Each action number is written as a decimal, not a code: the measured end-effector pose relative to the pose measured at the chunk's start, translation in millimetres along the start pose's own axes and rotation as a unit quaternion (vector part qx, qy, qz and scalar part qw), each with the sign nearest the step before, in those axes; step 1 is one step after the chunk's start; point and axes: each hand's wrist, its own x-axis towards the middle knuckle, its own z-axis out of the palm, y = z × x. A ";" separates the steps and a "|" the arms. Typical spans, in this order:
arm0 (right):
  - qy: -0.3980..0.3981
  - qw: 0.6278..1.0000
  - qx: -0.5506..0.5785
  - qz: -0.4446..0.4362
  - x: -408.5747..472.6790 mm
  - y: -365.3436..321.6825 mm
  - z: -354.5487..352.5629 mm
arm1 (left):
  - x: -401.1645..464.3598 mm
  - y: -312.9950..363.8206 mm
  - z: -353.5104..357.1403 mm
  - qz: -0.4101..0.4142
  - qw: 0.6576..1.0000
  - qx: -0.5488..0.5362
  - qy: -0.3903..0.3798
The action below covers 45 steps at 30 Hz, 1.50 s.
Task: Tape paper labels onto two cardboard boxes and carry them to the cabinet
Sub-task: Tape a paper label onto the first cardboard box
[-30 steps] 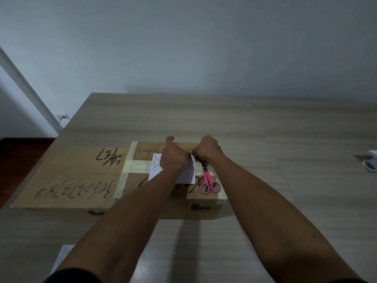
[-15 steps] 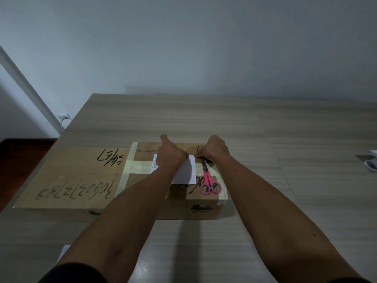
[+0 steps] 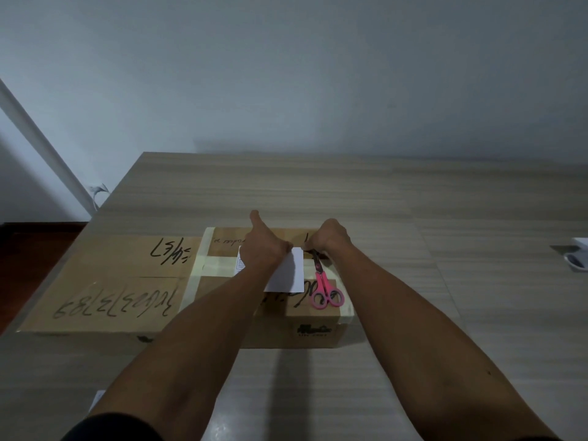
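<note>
1. Two flat brown cardboard boxes sit side by side, touching, near the front of a long wood-grain table [image 3: 350,192] with a matte, streaky surface.
2. The left box [image 3: 105,281] is broad and low, with black marker scrawl across its top and a clear glossy strip along the seam.
3. The right box [image 3: 318,329] is smaller, its edges banded with pale, wide tape, and a dark printed logo shows on its front wall.
4. A white rectangular paper label [image 3: 288,275] lies on top of the right box, smooth and crisp, with small print at its left end (too small to read).
5. The left hand [image 3: 265,249] rests on the label with its fingers curled under and the thumb sticking straight out toward the wall; whether it holds anything I cannot tell.
6. The right hand [image 3: 329,238] sits just beside the label's far right corner, fingers bunched together and curled down onto the box top; what they pinch, if anything, is hidden.
7. Pink-handled scissors [image 3: 324,288] lie on the same box, just right of the label, loops toward the person, dark blades running under the right hand.
8. A white object [image 3: 577,259] pokes in at the table's right edge.
</note>
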 end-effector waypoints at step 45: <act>0.015 0.929 0.240 -0.282 -126.4 -16.0 1.5 | -90.5 -45.9 -93.0 0.168 0.961 -0.183 -0.121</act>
